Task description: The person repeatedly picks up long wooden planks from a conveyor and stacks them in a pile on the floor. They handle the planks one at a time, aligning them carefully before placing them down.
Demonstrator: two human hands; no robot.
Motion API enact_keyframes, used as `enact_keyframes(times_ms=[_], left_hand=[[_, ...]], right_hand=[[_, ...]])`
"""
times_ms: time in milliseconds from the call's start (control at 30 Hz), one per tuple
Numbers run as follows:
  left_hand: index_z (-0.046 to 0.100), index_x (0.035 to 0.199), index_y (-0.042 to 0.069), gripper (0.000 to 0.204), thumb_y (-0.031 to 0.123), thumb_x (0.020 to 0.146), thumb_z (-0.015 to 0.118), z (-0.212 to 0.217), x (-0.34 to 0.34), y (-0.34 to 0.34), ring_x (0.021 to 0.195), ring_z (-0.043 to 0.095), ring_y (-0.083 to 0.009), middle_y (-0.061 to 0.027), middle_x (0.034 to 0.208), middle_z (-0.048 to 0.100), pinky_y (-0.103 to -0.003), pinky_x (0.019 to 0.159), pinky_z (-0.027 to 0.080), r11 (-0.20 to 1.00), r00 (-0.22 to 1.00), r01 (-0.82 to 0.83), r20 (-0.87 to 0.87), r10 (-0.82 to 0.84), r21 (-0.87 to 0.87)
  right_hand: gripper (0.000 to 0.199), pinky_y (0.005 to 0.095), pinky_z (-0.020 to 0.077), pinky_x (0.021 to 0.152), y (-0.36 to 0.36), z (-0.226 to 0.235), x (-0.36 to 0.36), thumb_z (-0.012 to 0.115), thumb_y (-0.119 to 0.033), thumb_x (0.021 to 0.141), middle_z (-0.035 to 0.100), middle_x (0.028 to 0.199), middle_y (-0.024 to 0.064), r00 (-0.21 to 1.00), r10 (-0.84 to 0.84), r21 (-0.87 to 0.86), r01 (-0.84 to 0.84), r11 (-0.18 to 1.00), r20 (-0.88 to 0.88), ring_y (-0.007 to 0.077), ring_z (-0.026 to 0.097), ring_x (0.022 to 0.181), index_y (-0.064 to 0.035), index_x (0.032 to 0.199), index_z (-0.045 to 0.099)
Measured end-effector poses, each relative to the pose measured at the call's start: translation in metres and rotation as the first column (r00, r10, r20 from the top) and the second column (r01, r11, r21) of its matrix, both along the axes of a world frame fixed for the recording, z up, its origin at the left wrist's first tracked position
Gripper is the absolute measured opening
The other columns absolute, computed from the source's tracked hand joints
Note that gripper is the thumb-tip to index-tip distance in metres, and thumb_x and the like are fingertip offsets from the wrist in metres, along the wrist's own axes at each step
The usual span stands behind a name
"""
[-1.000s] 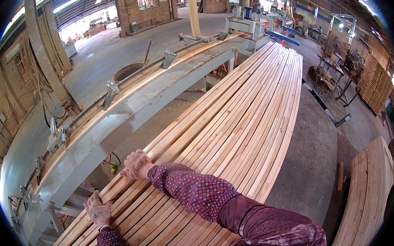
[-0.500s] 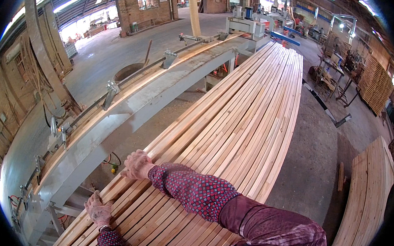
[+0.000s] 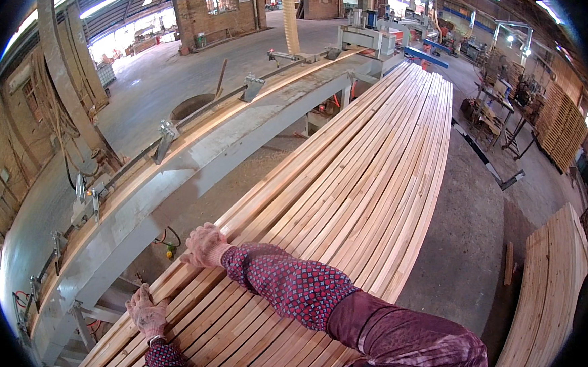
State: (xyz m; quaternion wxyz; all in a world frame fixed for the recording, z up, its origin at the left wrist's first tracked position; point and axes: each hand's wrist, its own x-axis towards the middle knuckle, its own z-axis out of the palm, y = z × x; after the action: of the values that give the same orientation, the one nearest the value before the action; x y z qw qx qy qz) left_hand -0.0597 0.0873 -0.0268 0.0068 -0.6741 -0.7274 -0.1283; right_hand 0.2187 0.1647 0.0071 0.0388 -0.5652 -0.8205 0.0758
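A long stack of pale wooden strips (image 3: 346, 207) stretches away from me, its strips lying side by side. My right hand (image 3: 206, 245), in a pinkish knit glove, curls over the strip at the stack's left edge. Nearer to me, my left hand (image 3: 146, 311) in a matching glove grasps the same edge, thumb on top and fingers over the outer side. The fingertips of both hands are partly hidden beyond the edge. My right forearm, in a patterned sleeve, crosses above the strips.
Left of the stack runs a long grey machine bed (image 3: 195, 154) with metal clamps (image 3: 251, 89) and a wooden strip along it. A machine head (image 3: 367, 40) stands at its far end. More stacked boards (image 3: 549, 286) lie at right, and a black metal bar (image 3: 484, 158) is on the floor.
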Motion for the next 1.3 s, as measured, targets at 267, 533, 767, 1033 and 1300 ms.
enact_keyframes(times_ms=[267,533,767,1033,1300], left_hand=[[0.059,0.137,0.014,0.077,0.032,0.067,0.087,0.005,0.004,-0.001,0.132,0.051,-0.0263,-0.0068,0.138,0.060,-0.047,0.122,0.025,1.000,1.000,-0.015,0.004,0.015,-0.022],[0.059,0.136,0.014,0.076,0.032,0.067,0.086,0.005,0.004,-0.001,0.132,0.051,-0.0259,-0.0074,0.137,0.060,-0.047,0.122,0.025,1.000,1.000,-0.014,-0.008,0.014,-0.028],[0.059,0.136,0.013,0.076,0.032,0.068,0.085,0.002,0.001,0.000,0.132,0.051,-0.0265,-0.0080,0.137,0.060,-0.047,0.121,0.026,1.000,1.000,-0.010,-0.015,0.010,-0.026],[0.060,0.136,0.012,0.077,0.032,0.067,0.086,0.001,0.002,-0.001,0.131,0.052,-0.0269,-0.0088,0.135,0.062,-0.047,0.120,0.026,1.000,1.000,-0.009,-0.001,0.009,0.002],[0.060,0.135,0.014,0.073,0.030,0.068,0.085,0.003,0.004,-0.002,0.128,0.054,-0.0265,-0.0080,0.133,0.063,-0.045,0.119,0.028,1.000,1.000,0.009,-0.003,-0.009,0.014]], right_hand=[[0.065,0.0448,0.0404,0.103,0.000,0.002,0.002,0.043,-0.064,0.097,0.070,0.119,0.0127,1.000,0.010,-0.007,-0.010,1.000,0.015,0.0283,0.063,0.116,-0.0107,0.117,0.074],[0.063,0.0444,0.0437,0.097,0.001,-0.008,0.001,0.047,-0.065,0.096,0.072,0.111,0.0122,1.000,0.007,0.085,-0.006,0.996,-0.009,0.0275,0.066,0.110,-0.0100,0.111,0.075],[0.063,0.0467,0.0428,0.099,0.000,-0.006,-0.001,0.047,-0.065,0.096,0.072,0.112,0.0126,1.000,-0.002,0.075,0.002,0.997,0.001,0.0286,0.066,0.110,-0.0103,0.110,0.075],[0.064,0.0468,0.0425,0.100,0.001,-0.003,-0.001,0.046,-0.065,0.096,0.071,0.114,0.0125,1.000,-0.009,0.025,0.009,1.000,0.009,0.0281,0.065,0.113,-0.0097,0.112,0.074],[0.065,0.0468,0.0428,0.101,0.001,-0.003,0.001,0.046,-0.066,0.096,0.071,0.115,0.0128,1.000,-0.003,0.025,0.002,1.000,0.008,0.0280,0.065,0.113,-0.0089,0.112,0.074]])
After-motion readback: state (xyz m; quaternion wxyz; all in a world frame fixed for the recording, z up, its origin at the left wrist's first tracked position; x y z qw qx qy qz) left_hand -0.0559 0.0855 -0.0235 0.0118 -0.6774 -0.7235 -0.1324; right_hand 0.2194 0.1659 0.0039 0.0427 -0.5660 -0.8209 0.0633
